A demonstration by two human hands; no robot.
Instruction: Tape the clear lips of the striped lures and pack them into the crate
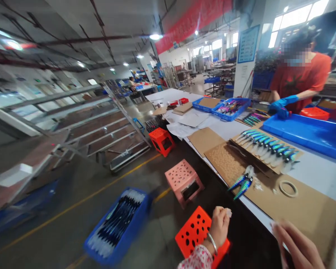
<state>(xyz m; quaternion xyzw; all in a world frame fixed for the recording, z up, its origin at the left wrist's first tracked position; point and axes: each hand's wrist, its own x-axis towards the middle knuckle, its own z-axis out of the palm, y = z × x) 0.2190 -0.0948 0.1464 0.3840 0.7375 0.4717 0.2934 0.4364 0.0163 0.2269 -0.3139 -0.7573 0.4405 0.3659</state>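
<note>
My left hand [221, 226], with a bracelet at the wrist, is closed above an orange stool [189, 233]; a small whitish bit shows at its fingertips, too small to name. My right hand [299, 244] is at the table's near edge over cardboard [305, 209], its fingers stretched out and slightly blurred, with nothing visible in them. Ahead lie loose blue-green fish-shaped lures [244, 185] with clear plastic at one end, beside a roll of tape [288, 189]. Further back, a row of similar lures [268, 145] rests on a cardboard sheet.
Opposite, a person [302, 74] in blue gloves reaches to a blue tray [310, 132]. Another blue tray [232, 109] holds colourful lures. On the floor are a blue crate [117, 224] of dark lures, a pink stool [183, 177] and a metal rack [109, 127].
</note>
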